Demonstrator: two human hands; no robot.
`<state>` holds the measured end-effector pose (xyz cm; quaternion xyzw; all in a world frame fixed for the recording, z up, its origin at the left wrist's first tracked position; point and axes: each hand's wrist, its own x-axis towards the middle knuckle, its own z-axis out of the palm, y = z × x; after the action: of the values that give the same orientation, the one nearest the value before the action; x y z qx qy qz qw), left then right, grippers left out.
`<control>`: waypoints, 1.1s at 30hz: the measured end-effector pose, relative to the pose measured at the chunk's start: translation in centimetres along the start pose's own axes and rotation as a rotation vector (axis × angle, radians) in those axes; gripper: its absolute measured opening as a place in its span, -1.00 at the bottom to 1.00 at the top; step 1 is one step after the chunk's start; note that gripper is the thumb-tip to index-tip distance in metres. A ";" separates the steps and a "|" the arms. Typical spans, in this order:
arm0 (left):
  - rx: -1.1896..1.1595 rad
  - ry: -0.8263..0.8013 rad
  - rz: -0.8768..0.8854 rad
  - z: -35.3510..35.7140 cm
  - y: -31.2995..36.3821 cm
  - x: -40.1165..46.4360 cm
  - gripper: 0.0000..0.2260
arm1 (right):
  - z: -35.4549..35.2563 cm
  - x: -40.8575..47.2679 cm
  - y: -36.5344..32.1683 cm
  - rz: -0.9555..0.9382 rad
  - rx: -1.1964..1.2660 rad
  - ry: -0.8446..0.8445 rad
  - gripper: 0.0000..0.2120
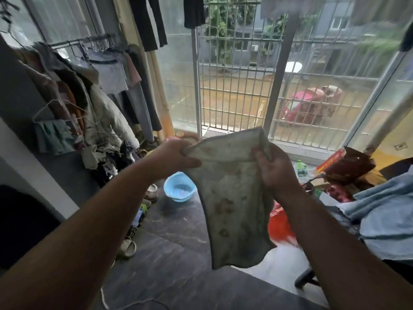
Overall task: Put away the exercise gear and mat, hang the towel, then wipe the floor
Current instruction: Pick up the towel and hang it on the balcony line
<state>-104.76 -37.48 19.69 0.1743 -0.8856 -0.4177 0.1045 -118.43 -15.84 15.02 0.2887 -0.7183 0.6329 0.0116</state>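
A crowded metal clothes rail (89,42) hung with shirts, jackets and wire hangers is seen along the left wall, and a row of sandals and slippers (136,220) is lined up on the dark marbled stone floor (176,253) beneath it. Further right, a pale blue round plastic basin (178,190) is set on the floor near the barred window (237,70). The left hand (176,156) is raised in front of the window, its fingers and thumb curled round the upper left corner of a stained, greyish-white cloth towel (232,198). The towel is held up in the air between both hands, its top edge stretched across and its length hanging down above the floor. The right hand (273,167) is clamped on the upper right edge of the towel, with the fabric folded over its fingers. Behind the towel's lower right side a red plastic bag (279,227) is partly hidden, and folded light blue fabric (384,211) is piled at the right edge, beside a clutter of boxes and a green bottle (300,167)
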 end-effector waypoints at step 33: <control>-0.798 0.292 0.097 -10.6 -10.9 65.5 -0.87 | 15.3 63.3 20.4 0.029 -0.080 0.193 -0.83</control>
<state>-158.88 -77.32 20.52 0.1358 -0.6375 -0.6932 0.3075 -174.57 -54.52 17.75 0.2153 -0.7428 0.6285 0.0829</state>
